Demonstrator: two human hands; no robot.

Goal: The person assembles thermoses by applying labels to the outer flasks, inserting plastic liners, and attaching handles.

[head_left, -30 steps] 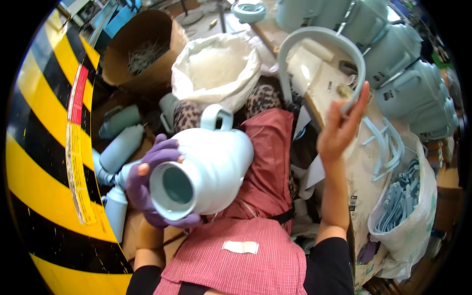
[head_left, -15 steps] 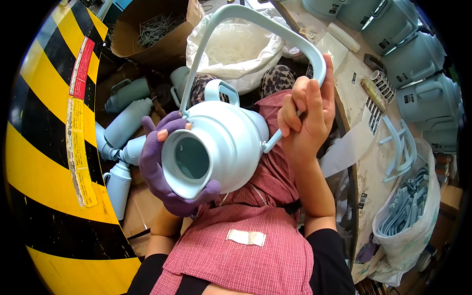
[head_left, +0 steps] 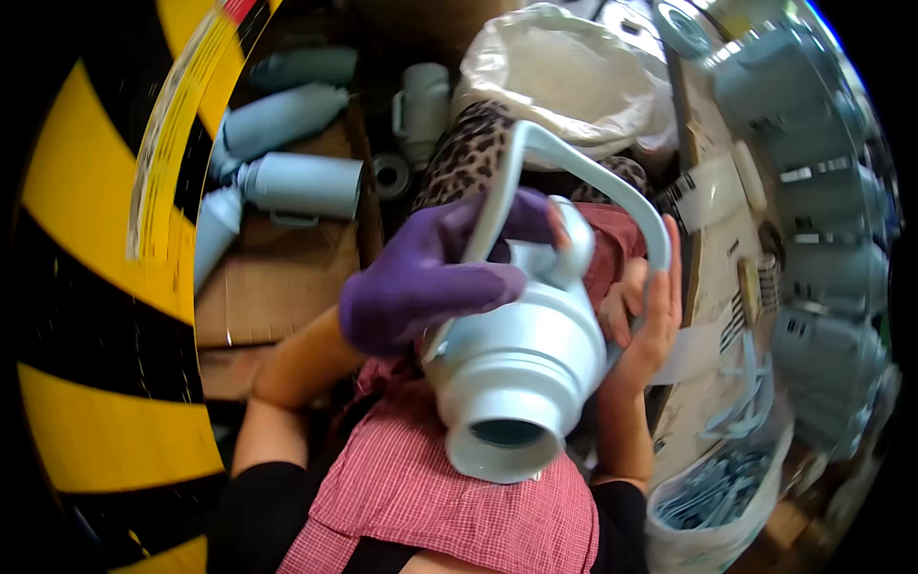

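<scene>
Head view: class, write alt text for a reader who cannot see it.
A purple-gloved left hand and bare right hand hold a pale blue plastic housing with a curved pale handle over a red checked apron; similar pale cylinders lie behind.

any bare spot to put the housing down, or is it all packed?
One free patch: the brown cardboard just left of the gloved left hand, below the lying pale cylinders. The right side is crowded: stacked housings, a bag of brackets. The lap is under the white housing.

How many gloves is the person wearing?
1: a purple glove on the left hand, gripping the pale housing and its handle. The right hand is bare, pressed to the housing's right side.
</scene>
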